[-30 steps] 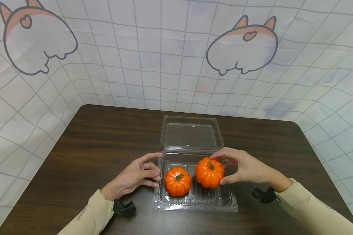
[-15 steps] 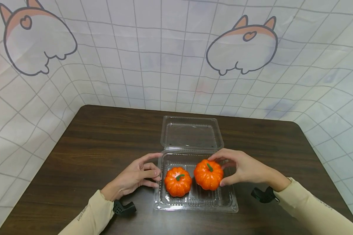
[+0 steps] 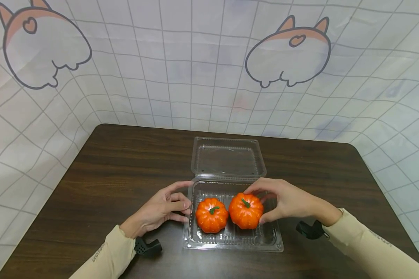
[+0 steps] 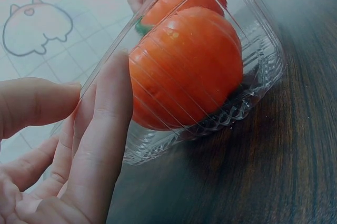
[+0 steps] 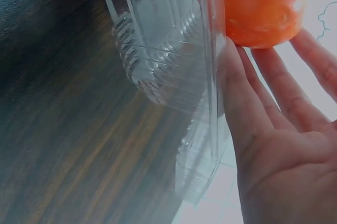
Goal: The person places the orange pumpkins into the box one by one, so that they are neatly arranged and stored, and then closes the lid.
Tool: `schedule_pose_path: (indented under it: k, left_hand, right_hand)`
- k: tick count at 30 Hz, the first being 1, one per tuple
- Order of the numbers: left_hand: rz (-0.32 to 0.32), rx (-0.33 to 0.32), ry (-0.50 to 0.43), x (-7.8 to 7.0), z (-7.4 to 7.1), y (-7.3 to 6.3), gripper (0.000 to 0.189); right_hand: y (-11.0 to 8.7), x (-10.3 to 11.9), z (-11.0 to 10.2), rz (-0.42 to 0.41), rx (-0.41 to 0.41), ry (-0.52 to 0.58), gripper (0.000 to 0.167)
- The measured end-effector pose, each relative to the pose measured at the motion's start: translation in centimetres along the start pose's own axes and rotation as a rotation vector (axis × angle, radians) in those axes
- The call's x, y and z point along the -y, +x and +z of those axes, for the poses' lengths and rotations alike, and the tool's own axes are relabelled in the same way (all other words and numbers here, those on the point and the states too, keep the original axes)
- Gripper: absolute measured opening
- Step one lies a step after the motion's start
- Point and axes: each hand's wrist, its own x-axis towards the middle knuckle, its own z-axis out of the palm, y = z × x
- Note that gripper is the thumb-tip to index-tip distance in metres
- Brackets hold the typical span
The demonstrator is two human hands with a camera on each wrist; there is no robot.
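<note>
Two small orange toy pumpkins with green stems are at a clear plastic clamshell box. The left pumpkin sits inside the tray. My right hand grips the right pumpkin between thumb and fingers. In the right wrist view this pumpkin is still held up at the level of the box rim. My left hand pinches the box's left rim; in the left wrist view the thumb and fingers lie on either side of the rim. Through the clear wall the left pumpkin shows.
The box's lid lies folded back flat on the far side. Under everything is a dark wood-grain table. A white grid-patterned cloth with cartoon drawings hangs behind it. Each wrist wears a black camera.
My right hand has shifted slightly left and toward the near side with its pumpkin, bringing it beside the left pumpkin. My left hand stays on the rim.
</note>
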Motion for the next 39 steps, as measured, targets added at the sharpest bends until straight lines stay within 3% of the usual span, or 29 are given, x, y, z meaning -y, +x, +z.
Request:
schedule_pose_path:
  k: [29, 39]
  left_hand:
    - [0.000, 0.001, -0.015, -0.2, 0.1, 0.0, 0.079]
    - [-0.013, -0.011, -0.021, -0.1, 0.2, -0.1, 0.078]
  right_hand:
    - [1.9, 0.9, -0.5, 0.137, 0.217, 0.023, 0.066]
    - [1.8, 0.8, -0.4, 0.168, 0.221, 0.054, 0.068]
